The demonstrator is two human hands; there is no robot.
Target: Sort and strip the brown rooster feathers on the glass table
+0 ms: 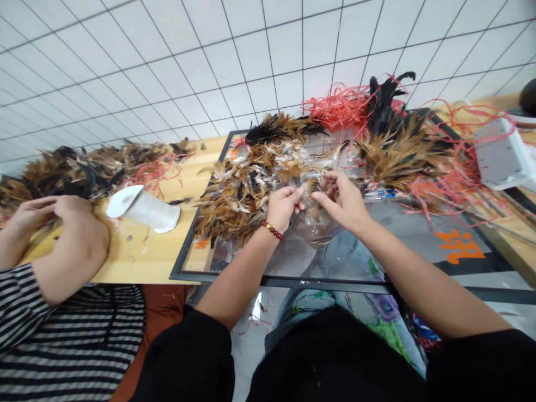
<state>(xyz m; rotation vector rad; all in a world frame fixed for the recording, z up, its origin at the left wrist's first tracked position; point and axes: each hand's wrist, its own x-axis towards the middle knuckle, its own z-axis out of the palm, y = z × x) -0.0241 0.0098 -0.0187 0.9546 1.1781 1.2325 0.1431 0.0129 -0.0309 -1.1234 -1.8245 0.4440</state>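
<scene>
- the loose feathers (pixel 234 192) sit right at the fingertips, piled mostly left of and behind the left hand (pixel 287 206) and right hand (pixel 341 198)
- left thumb and index tips are close together at the fluff, can't tell if they're pinching any; right thumb stands apart from its curled fingers
- it's all on a black-framed panel (pixel 419 229); fluff crowds the fingers, hiding bits of what's underneath
- pink string (pixel 343 106) is tangled behind, a brown feather bunch (pixel 393 153) and blue-handled tool (pixel 381 194) to the right
- counts: one white spool (pixel 151 209), one white box (pixel 502 153), two co-worker's hands (pixel 73 205) way left, one beaded bracelet (pixel 272 230); feathers, too many to count
</scene>
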